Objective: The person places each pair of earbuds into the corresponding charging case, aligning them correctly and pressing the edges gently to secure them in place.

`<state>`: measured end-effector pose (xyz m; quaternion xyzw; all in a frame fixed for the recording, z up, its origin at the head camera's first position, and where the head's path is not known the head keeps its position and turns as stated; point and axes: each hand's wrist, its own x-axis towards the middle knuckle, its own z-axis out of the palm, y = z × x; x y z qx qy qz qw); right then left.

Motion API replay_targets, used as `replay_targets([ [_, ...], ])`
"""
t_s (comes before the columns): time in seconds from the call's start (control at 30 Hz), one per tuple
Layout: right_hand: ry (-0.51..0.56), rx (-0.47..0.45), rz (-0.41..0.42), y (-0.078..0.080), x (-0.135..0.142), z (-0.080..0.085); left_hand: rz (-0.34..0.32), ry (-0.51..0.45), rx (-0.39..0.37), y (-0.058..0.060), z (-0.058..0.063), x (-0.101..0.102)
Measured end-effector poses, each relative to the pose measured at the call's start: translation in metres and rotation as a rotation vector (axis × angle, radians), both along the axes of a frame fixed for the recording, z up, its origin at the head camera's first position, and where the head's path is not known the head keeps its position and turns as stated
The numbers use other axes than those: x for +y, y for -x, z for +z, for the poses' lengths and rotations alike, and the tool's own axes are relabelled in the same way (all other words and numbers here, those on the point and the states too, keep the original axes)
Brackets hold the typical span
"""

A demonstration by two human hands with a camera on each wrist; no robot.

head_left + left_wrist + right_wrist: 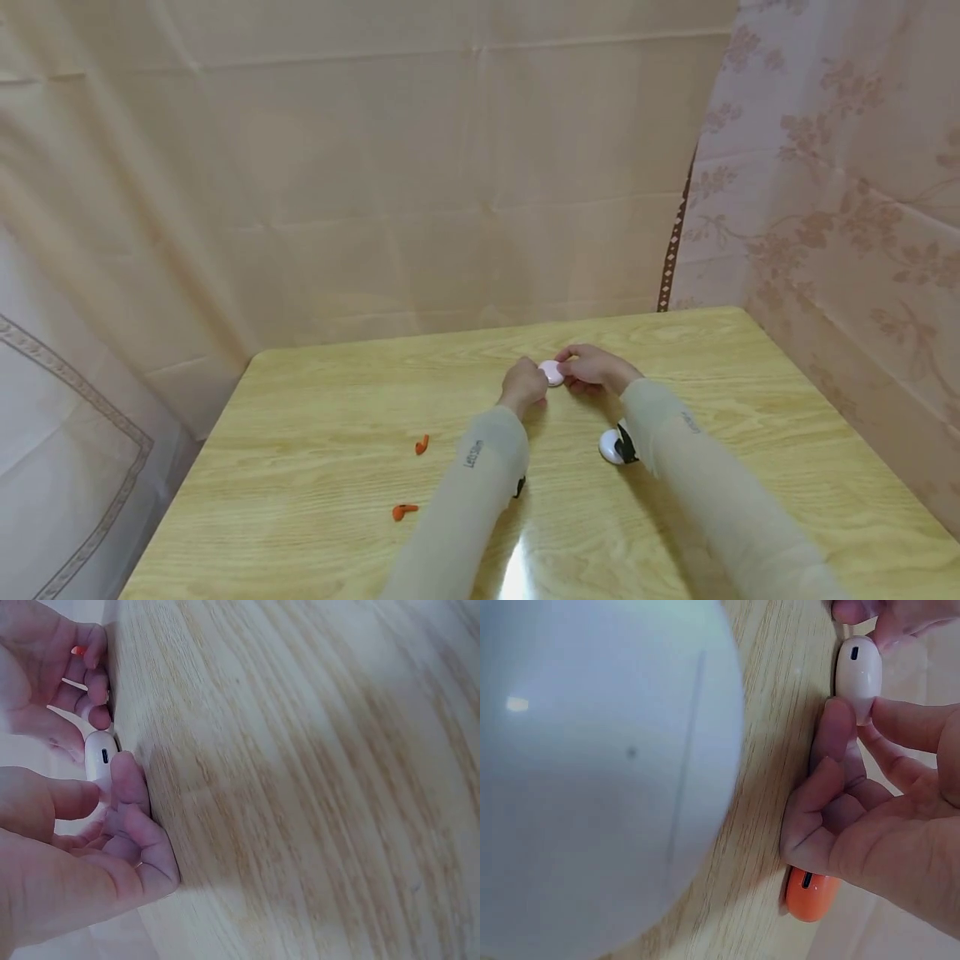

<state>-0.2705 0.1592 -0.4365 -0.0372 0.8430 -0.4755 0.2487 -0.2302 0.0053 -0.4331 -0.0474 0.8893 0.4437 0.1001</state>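
Note:
Between both hands, a pale pink earbud case (552,372) stands at the table's far part, its charging port toward the wrist cameras. My left hand (523,385) pinches one end of the case (97,761) between thumb and bent forefinger. At the opposite end, the thumb and forefinger of my right hand (889,795) grip the case (859,679). An orange case (810,898) with a similar port shows behind the right hand in the right wrist view. From the head, that orange case is hidden.
Two orange earbuds lie left of the left forearm: one earbud (422,444) farther away, another earbud (403,512) nearer. A glossy white rounded case (611,447) sits close by the right wrist strap and fills much of the right wrist view. Curtains hang behind the wooden table (315,400).

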Motion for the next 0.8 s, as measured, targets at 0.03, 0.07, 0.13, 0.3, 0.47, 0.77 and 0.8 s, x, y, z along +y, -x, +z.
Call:
replay_targets([
  [0.03, 0.003, -0.001, -0.003, 0.000, 0.000, -0.001, -0.001, -0.003, 0.000, -0.001, 0.000, 0.000],
  [0.07, 0.003, 0.000, -0.007, -0.001, 0.001, -0.002, -0.001, -0.007, 0.000, -0.002, 0.000, 0.000],
  [0.13, 0.003, 0.007, -0.003, -0.001, 0.001, -0.003, -0.003, -0.008, -0.001, -0.004, 0.000, 0.000],
  [0.3, -0.018, 0.017, 0.003, -0.002, 0.003, -0.002, 0.003, -0.006, 0.001, -0.006, 0.001, 0.000],
  [0.47, -0.004, -0.001, 0.000, -0.001, 0.006, -0.002, 0.000, -0.013, 0.010, -0.004, -0.001, -0.002],
  [0.77, 0.009, 0.033, 0.010, 0.000, 0.008, -0.005, -0.026, -0.033, 0.019, -0.006, -0.004, -0.010],
  [0.8, 0.012, 0.043, 0.012, 0.000, 0.008, -0.006, -0.031, -0.025, 0.025, -0.007, -0.004, -0.010],
])
